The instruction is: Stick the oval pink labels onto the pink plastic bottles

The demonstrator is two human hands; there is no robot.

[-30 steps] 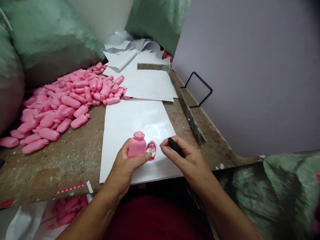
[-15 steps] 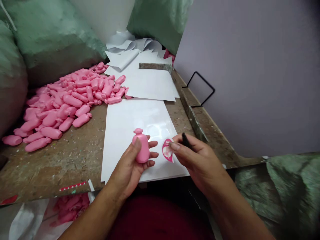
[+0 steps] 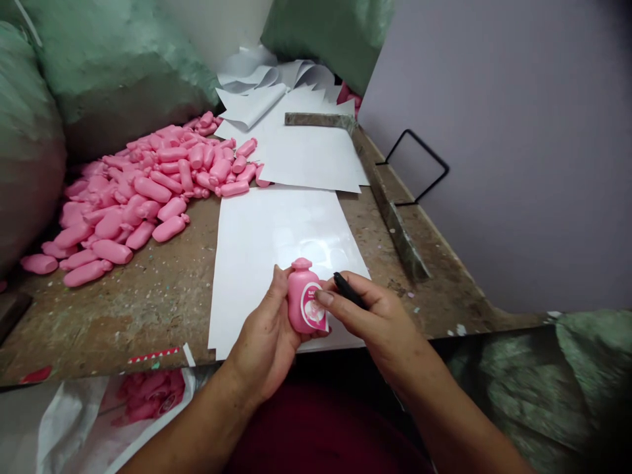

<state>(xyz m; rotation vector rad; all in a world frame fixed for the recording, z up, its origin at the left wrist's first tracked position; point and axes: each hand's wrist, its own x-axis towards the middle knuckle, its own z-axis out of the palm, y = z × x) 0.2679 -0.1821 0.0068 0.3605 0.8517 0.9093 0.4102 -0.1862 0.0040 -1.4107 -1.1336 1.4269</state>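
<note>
My left hand (image 3: 269,332) is closed round a small pink plastic bottle (image 3: 297,289), held upright with its neck at the top. Against the bottle's front lies a pink and white sticker label (image 3: 313,311), with my right hand (image 3: 365,309) pinching its right edge. A black pen-like tool (image 3: 349,291) is also tucked in my right hand; its working end is hidden. Below both hands are white sheets (image 3: 261,230) on the worktable (image 3: 192,276).
A heap of pink bottles (image 3: 148,187) covers the table's left side by green sacks (image 3: 133,72). A metal angle strip (image 3: 382,197) and a black wire bracket (image 3: 447,170) are at the right. An open white bag (image 3: 69,421) with pink bottles hangs below the front edge.
My right hand has brought the label leftward onto the bottle's front. My left fingers have closed further round the bottle. The view has shifted slightly.
</note>
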